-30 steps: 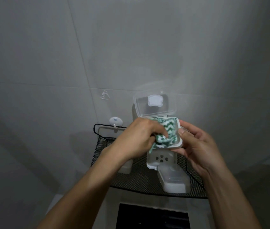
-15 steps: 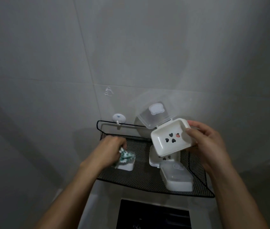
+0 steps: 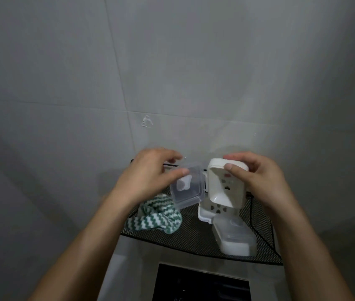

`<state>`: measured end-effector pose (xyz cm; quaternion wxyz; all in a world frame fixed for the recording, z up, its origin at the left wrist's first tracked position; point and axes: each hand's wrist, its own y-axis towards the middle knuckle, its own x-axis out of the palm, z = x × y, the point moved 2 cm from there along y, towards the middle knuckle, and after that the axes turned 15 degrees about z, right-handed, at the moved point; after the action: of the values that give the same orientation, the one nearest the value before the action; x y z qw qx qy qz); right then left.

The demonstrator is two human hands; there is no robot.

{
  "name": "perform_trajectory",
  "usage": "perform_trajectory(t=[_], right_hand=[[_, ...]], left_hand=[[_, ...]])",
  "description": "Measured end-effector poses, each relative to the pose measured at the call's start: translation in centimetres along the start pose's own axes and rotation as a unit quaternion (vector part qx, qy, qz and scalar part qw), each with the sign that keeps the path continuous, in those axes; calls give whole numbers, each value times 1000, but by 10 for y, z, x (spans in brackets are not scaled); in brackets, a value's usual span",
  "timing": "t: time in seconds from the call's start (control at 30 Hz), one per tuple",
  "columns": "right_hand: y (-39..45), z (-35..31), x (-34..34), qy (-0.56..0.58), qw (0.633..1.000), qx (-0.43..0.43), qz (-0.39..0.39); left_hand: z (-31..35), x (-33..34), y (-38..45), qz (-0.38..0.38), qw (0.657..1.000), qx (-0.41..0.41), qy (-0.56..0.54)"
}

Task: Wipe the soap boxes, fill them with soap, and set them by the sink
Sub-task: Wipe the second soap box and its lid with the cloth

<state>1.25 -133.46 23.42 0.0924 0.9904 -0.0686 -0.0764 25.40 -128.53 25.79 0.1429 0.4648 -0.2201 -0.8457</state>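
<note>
I hold an open white soap box above the black mesh basket [image 3: 194, 240]. My right hand [image 3: 257, 177] grips its white base [image 3: 224, 192], which shows heart-shaped drain holes. My left hand [image 3: 150, 174] pinches the clear hinged lid [image 3: 188, 190], swung out to the left. The green and white zigzag cloth [image 3: 157, 216] lies in the basket's left part, under my left wrist. A second open soap box [image 3: 213, 211] sits in the basket below the held one, with its clear lid [image 3: 234, 237] lying toward me.
The basket hangs on a grey tiled wall [image 3: 172, 61]. A clear adhesive hook [image 3: 147, 122] is stuck to the tile above it. Below the basket lies a pale ledge with a dark rectangular opening [image 3: 200, 283].
My left hand took the cloth out of the box and left it in the basket. It then rose to the clear lid of the box my right hand holds.
</note>
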Motion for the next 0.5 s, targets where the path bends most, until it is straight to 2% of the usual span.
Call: perform_trajectory(t=[0.07,0.2,0.33,0.4,0.5], right_hand=[[3,-4,2,-13,1000,-17,-16],[5,-1,-3,-9,1000,-5,-10],[5,3,-7,39,999,20,26],[6,5,-14,42,995,21,85],[0,13,-28,142,972,97,159]], left_hand=[[4,5,-3,-19,1000,-4,19],[0,12,-10,-51,998,-37,-18],[-11,19,-17,-38,996,-64,-40],[-21,19,-21,-26,983,-127,-129],[-34,17,-27,22,928,-244,-280]])
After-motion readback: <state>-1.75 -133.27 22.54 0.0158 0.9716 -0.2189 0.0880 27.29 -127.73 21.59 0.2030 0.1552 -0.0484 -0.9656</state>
